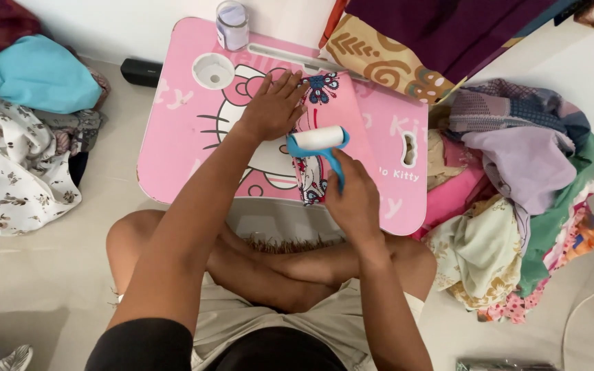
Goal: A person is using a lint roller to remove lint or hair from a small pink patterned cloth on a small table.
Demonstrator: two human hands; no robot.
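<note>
I sit cross-legged at a low pink cartoon-print table (180, 148). A folded pink cloth (335, 113) with a blue and red flower border lies across its middle. My left hand (274, 104) rests flat on the cloth's left edge, fingers spread. My right hand (353, 197) grips the blue handle of a lint roller (319, 139). The roller's white drum lies across the cloth just right of my left hand.
A small lidded jar (232, 24) and a round cup recess (213, 70) are at the table's far edge. Piles of folded clothes (524, 206) lie at the right, more garments (25, 137) at the left. A black box (140, 71) sits by the wall.
</note>
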